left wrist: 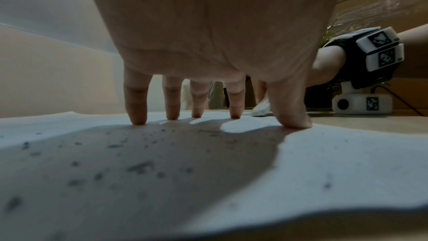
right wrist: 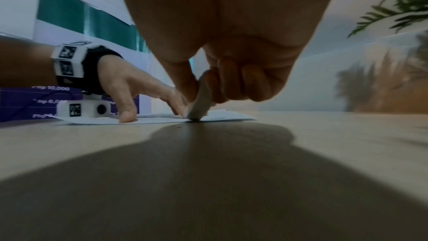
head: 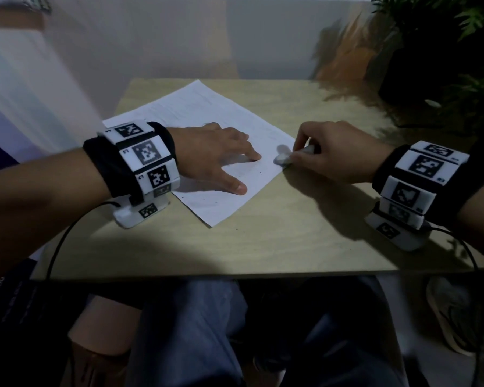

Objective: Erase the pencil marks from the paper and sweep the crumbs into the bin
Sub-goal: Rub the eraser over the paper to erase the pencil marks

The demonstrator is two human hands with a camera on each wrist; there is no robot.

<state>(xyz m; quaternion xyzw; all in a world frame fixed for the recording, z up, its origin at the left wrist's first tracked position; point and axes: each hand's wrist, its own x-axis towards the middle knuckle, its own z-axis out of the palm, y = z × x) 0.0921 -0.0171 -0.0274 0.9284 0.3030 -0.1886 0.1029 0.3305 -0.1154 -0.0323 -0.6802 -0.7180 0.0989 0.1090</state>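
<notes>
Eraser [head: 284, 158] pinched in right hand [head: 337, 152] at paper [head: 196, 113] edge; left hand [head: 207, 152] splayed, pinning sheet.

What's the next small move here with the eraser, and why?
Probably rub the eraser inward across the paper. The right hand pinches it at the sheet's right edge, the left hand already presses the sheet flat, and faint marks and crumbs remain near the left hand.
</notes>
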